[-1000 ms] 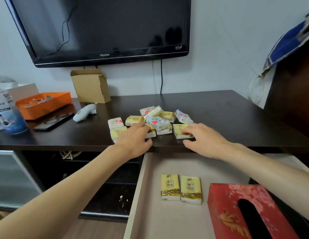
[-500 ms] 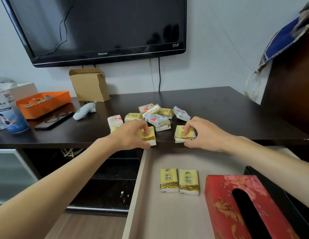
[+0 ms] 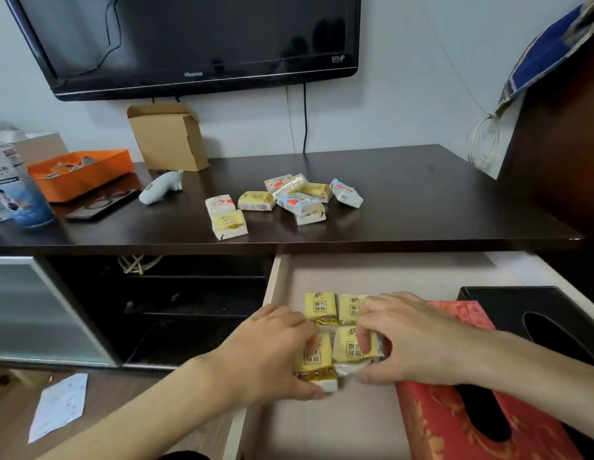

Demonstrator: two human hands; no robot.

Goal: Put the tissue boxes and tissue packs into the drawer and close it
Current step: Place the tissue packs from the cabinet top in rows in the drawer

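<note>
Both hands are down inside the open drawer (image 3: 405, 270), each one closed around a yellow tissue pack. The left hand (image 3: 272, 353) grips the left yellow pack (image 3: 317, 360) with fingers over its top and thumb under the near edge, so most of its left side is covered. The right hand (image 3: 411, 340) pinches the right yellow pack (image 3: 353, 350) beside it, fingers hiding its right end; whether either pack already rests on the drawer floor I cannot tell. Just behind them lie two more yellow packs (image 3: 320, 307) side by side, the right one partly hidden by the right hand's knuckles. A red tissue box (image 3: 455, 423) sits at the right of the drawer, its near end cut off by the bottom edge and its middle crossed by the right forearm. Beyond it a black tissue box (image 3: 528, 310) runs out of view to the right. Up on the dark cabinet top (image 3: 421, 200) a loose cluster of tissue packs (image 3: 299, 197) remains, some yellow, some white with red hearts, overlapping so the count is unclear. To the left stand a cardboard box (image 3: 168, 137), an orange tray (image 3: 83, 174) and a bottle (image 3: 13, 187) clipped by the frame. The television (image 3: 189, 38) above is cut off at the top.
</note>
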